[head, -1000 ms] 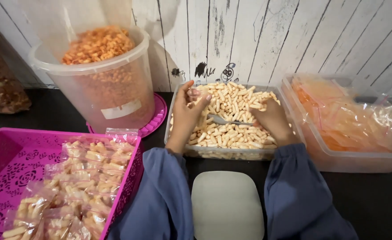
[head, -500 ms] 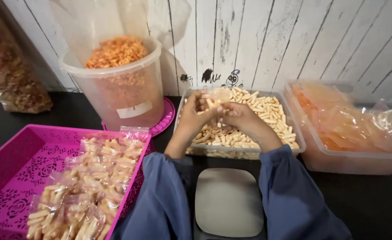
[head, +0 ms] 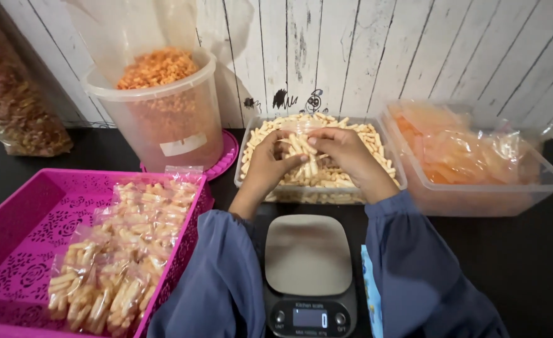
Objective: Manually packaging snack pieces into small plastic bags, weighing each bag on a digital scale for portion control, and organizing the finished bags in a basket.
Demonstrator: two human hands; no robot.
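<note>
My left hand [head: 269,164] and my right hand [head: 346,152] meet above a clear rectangular tub [head: 244,164] full of pale snack sticks. Between them they hold a small clear plastic bag [head: 304,154] with several sticks in it. The left hand grips the bag from the side and the right hand's fingers pinch it near the top. Both arms wear blue sleeves. A grey kitchen scale [head: 308,256] with nothing on its plate sits on the black table just in front of the tub, between my forearms.
A pink plastic tray [head: 13,213] at the left holds several filled snack bags [head: 126,250]. Behind it stands a clear bucket [head: 170,119] of orange snacks on a pink lid. A tub of empty bags [head: 470,156] sits at the right, a large snack sack [head: 13,106] at the far left.
My right hand left the sticks in the tub and came up to the bag held by my left hand. The view tilted down, so the scale's display now shows.
</note>
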